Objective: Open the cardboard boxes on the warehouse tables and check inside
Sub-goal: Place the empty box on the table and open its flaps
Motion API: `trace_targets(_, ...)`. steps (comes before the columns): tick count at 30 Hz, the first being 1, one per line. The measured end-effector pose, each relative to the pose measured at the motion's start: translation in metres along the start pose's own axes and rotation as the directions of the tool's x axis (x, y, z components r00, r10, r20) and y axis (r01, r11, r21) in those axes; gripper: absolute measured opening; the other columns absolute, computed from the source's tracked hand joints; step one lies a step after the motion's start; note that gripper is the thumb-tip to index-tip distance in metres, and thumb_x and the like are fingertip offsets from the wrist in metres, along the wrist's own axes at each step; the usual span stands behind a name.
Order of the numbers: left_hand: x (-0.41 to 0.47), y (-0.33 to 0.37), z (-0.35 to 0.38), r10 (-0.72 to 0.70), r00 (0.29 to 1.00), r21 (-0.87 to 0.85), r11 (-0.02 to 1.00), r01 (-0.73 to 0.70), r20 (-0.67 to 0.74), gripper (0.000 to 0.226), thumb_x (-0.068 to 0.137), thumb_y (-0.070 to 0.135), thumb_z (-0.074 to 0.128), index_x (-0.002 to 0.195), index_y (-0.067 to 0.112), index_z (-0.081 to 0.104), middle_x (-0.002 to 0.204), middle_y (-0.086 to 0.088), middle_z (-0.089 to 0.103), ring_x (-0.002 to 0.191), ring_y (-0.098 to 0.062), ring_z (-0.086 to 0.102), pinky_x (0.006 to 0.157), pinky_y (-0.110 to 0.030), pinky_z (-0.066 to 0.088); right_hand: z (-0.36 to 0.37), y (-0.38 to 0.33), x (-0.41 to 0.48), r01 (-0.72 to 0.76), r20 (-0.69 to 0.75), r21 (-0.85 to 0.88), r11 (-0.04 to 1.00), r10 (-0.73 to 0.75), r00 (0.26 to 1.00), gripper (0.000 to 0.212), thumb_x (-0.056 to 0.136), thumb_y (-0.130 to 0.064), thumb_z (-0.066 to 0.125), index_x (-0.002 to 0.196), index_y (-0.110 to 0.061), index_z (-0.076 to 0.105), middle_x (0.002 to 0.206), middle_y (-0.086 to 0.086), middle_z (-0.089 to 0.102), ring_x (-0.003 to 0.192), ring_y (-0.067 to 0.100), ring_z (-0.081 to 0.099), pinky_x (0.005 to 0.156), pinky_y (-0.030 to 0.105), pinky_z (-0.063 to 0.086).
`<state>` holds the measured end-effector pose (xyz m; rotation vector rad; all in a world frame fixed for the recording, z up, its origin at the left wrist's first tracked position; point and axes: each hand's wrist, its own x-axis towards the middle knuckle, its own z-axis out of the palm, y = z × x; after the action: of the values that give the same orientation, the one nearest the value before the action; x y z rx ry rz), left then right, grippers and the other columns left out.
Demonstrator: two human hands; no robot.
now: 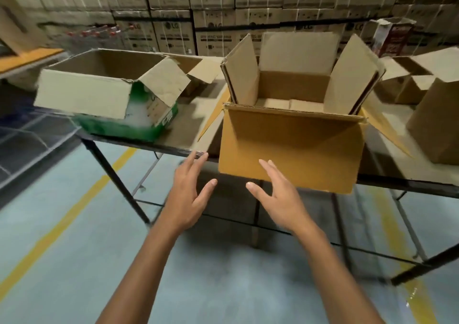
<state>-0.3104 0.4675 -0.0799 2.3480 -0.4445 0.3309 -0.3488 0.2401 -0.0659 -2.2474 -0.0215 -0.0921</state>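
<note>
Open box on the bench (189, 127), both hands empty.
The left hand (188, 194), grip apart, lies at 7 o'clock of the box (293, 87). The right hand (275, 192), grip apart, is nearer, at its hanging front flap (298, 144), whose long axis runs 9-to-3.

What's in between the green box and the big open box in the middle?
Only bare table shows there in the head view, partly covered by a side flap folded out from the big open box.
</note>
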Motion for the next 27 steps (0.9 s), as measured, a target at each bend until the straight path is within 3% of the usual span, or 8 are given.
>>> trace_targets(3, -0.035, -0.018, -0.030, -0.002, 0.996, 0.066, 0.998, 0.008, -0.088, 0.061, 0.096, 0.042, 0.053, 0.153, 0.023, 0.037, 0.159, 0.001, 0.033, 0.145, -0.007, 0.023, 0.114, -0.007, 0.010, 0.036, -0.012, -0.010, 0.106, 0.002, -0.014, 0.994, -0.106, 0.994, 0.067, 0.095, -0.052, 0.055, 0.155, -0.033, 0.031, 0.165, -0.010, 0.019, 0.149, 0.005, 0.018, 0.114, 0.026, 0.021)
trace_targets(9, -0.101, -0.086, -0.083, -0.111, 0.975, 0.146, 0.979, 0.140, -0.192, 0.057, 0.094, 0.034, 0.059, 0.146, 0.015, 0.047, 0.147, -0.003, 0.048, 0.137, -0.019, 0.039, 0.116, -0.024, 0.028, 0.131, -0.055, -0.013, 0.316, 0.077, -0.091, 0.944, -0.310, 0.948, 0.067, 0.092, -0.055, 0.052, 0.152, -0.029, 0.037, 0.161, -0.007, 0.029, 0.148, 0.011, 0.023, 0.115, 0.026, 0.022)
trace_targets(12, -0.130, -0.127, -0.109, -0.181, 0.939, 0.096, 0.971, 0.217, -0.293, 0.053, 0.094, 0.030, 0.059, 0.143, 0.012, 0.049, 0.136, 0.008, 0.050, 0.127, -0.008, 0.041, 0.108, -0.009, 0.026, 0.187, -0.087, -0.007, 0.366, 0.126, -0.066, 0.928, -0.356, 0.926, 0.065, 0.093, -0.049, 0.059, 0.151, -0.028, 0.037, 0.158, -0.005, 0.033, 0.145, 0.012, 0.027, 0.111, 0.022, 0.021)
trace_targets(15, -0.158, -0.173, -0.139, -0.264, 0.895, 0.057, 0.951, 0.303, -0.359, 0.052, 0.094, 0.031, 0.059, 0.141, 0.012, 0.050, 0.133, 0.013, 0.048, 0.125, -0.003, 0.040, 0.105, -0.004, 0.022, 0.251, -0.120, 0.004, 0.396, 0.173, -0.034, 0.918, -0.385, 0.907, 0.064, 0.093, -0.047, 0.060, 0.150, -0.026, 0.039, 0.156, -0.003, 0.037, 0.143, 0.014, 0.030, 0.111, 0.024, 0.025)
trace_targets(19, -0.192, -0.238, -0.188, -0.337, 0.865, 0.051, 0.923, 0.381, -0.372, 0.052, 0.094, 0.033, 0.058, 0.141, 0.014, 0.051, 0.133, 0.013, 0.048, 0.126, -0.004, 0.039, 0.105, -0.003, 0.020, 0.337, -0.166, 0.014, 0.378, 0.234, 0.064, 0.924, -0.382, 0.894, 0.064, 0.090, -0.053, 0.054, 0.146, -0.024, 0.045, 0.151, 0.000, 0.043, 0.142, 0.015, 0.036, 0.115, 0.037, 0.035)
trace_targets(24, -0.213, -0.308, -0.247, -0.381, 0.838, 0.055, 0.899, 0.434, -0.390, 0.053, 0.095, 0.040, 0.054, 0.142, 0.016, 0.051, 0.135, 0.015, 0.047, 0.128, -0.005, 0.039, 0.105, -0.003, 0.021, 0.425, -0.217, 0.028, 0.402, 0.278, 0.108, 0.909, -0.415, 0.866, 0.062, 0.090, -0.048, 0.057, 0.145, -0.022, 0.048, 0.150, -0.001, 0.044, 0.142, 0.011, 0.035, 0.117, 0.031, 0.032)
trace_targets(27, -0.215, -0.338, -0.281, -0.389, 0.813, 0.048, 0.891, 0.452, -0.432, 0.054, 0.095, 0.040, 0.053, 0.142, 0.015, 0.050, 0.137, 0.011, 0.049, 0.129, -0.007, 0.041, 0.106, -0.005, 0.023, 0.466, -0.241, 0.041, 0.398, 0.299, 0.157, 0.904, -0.427, 0.853, 0.060, 0.090, -0.049, 0.058, 0.144, -0.024, 0.048, 0.150, -0.002, 0.044, 0.142, 0.013, 0.036, 0.111, 0.045, 0.040)
